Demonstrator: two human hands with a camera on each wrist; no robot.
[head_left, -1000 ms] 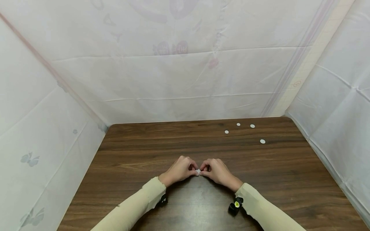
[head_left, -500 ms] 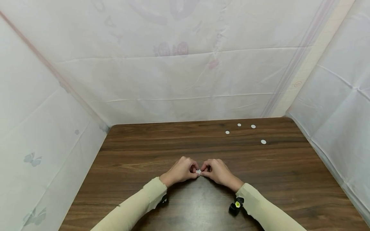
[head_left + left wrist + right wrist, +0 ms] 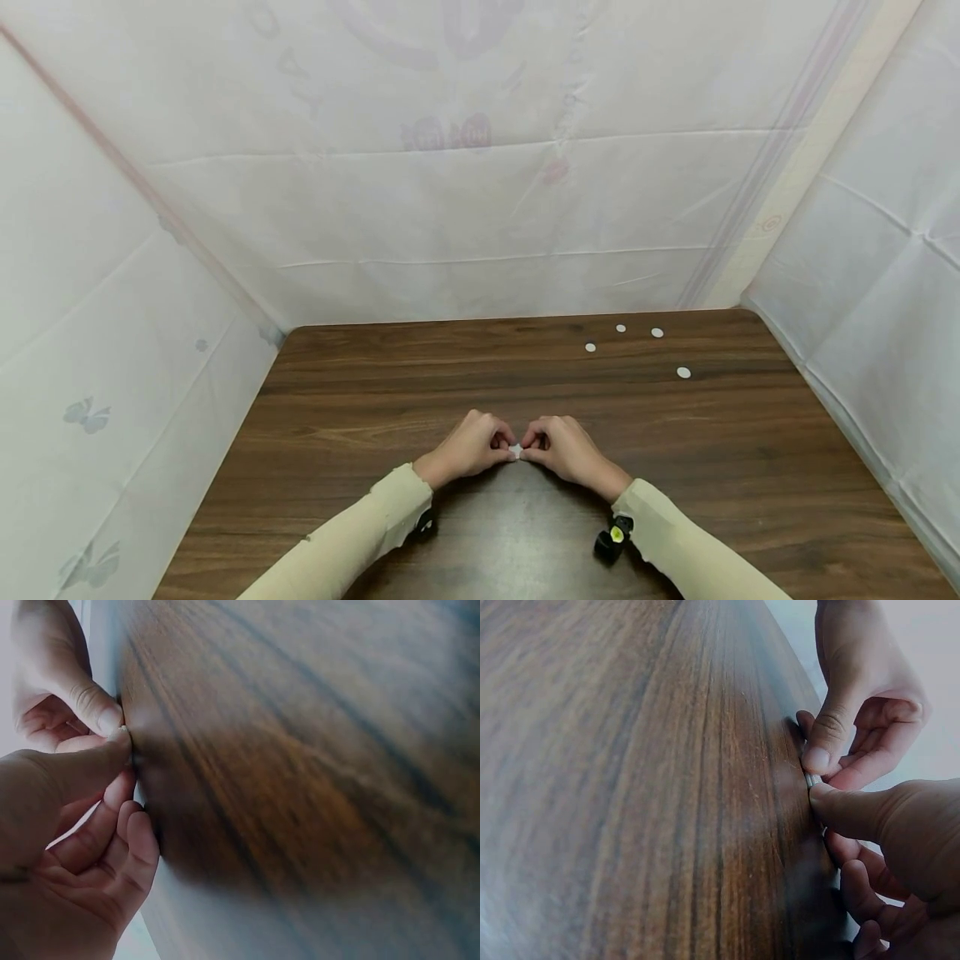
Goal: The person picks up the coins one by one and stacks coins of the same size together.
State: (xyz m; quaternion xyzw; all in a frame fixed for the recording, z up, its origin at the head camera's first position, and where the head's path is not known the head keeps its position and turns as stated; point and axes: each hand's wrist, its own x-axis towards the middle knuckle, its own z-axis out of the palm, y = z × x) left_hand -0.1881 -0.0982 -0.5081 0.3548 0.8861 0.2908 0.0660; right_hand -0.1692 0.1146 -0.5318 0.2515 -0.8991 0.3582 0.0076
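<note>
Near the middle of the wooden table [image 3: 360, 400], a small, thin white piece [image 3: 516, 451] lies between the fingertips of both hands. My left hand [image 3: 467, 446] pinches its left side between thumb and fingers. From the other side my right hand [image 3: 567, 451] pinches the right edge. Fingers cover most of the piece, so its full outline is hidden. In the right wrist view only a thin pale edge of the white piece [image 3: 812, 780] shows between the two thumbs, close to the tabletop. The left wrist view shows the two thumb tips nearly meeting at the table surface.
Several flat white discs lie at the back right of the table, among them a nearer disc [image 3: 683, 372] and a farther disc [image 3: 657, 332]. Pale printed sheeting [image 3: 480, 208] stands behind the table and along both sides.
The head view has shifted slightly, so the table sits a little lower in it. Both hands keep pinching the white piece in the same place.
</note>
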